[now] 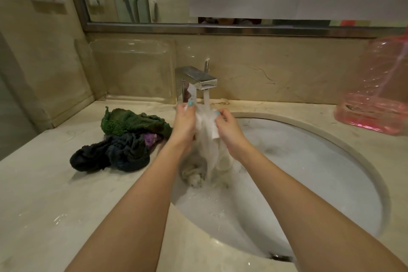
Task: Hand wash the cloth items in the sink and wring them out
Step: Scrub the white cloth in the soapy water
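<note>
white cloth (208, 127) under tap (198, 78), left hand (184, 123) and right hand (229, 133) grips pinching it, lower end blurred in foamy sink (309, 172)

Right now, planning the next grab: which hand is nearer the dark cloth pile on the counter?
Left. The left hand grips the white cloth just right of the dark cloth pile; the right hand grips it farther right, over the sink.

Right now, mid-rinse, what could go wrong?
1. Faucet runs onto the white cloth held high by left hand and right hand; spray may wet the countertop.
2. The cloth's tail bunches low in the sink; it might block draining.
3. The dark cloth pile close by the left hand could get nudged.
</note>
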